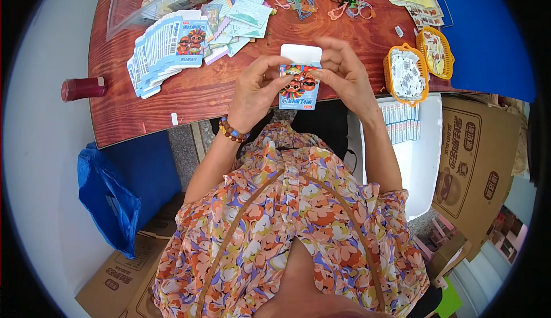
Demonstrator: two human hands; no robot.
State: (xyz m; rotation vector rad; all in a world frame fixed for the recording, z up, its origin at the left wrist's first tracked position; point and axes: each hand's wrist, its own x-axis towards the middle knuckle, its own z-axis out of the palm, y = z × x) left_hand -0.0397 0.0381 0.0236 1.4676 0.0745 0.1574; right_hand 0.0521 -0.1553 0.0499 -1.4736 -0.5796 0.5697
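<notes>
Between my two hands, at the table's near edge, is a small blue cardboard box point(299, 101) printed with cartoon figures. Its white top flap stands up, pointing away from me. My left hand point(256, 88) grips the box's left side, thumb on the printed front. From the other side my right hand point(348, 79) pinches it, thumb near the upper right corner and the other fingers curled behind. What lies inside the box cannot be made out. To the left, a fanned stack of flat blue boxes point(162, 47) of the same print lies on the table point(129, 124).
Behind the stack are loose cards point(248, 17) and a clear plastic bin point(166, 5). Colourful corded trinkets point(350, 8) lie at the far middle. Yellow baskets point(425, 91) hold small packets at right. A white tub point(422, 163) with boxes stands below, beside a brown carton point(479, 151).
</notes>
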